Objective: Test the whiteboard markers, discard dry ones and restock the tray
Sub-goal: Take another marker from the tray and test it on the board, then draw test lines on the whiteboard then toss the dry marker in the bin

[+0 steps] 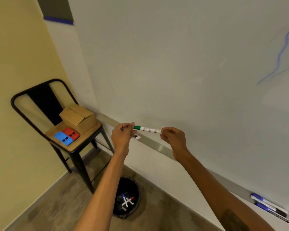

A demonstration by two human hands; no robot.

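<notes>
Green-capped marker, label unreadable

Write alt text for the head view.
Left hand grips the cap of a green marker, right hand pinches its other end, before the whiteboard. Below stands a bin holding discarded markers; other markers lie in the tray.

Warm, yellowish indoor light here, moderate, nothing harsh. The whiteboard reads grey-cream, and there's a faint, soft shadow on it just above the green marker. A pale sheen sits midway along the metal tray. The bin is nearly black inside. Wide-angle bend curves the tray and tilts the chair. The blue tape at top left smears, and the marker's print is unreadable.
</notes>
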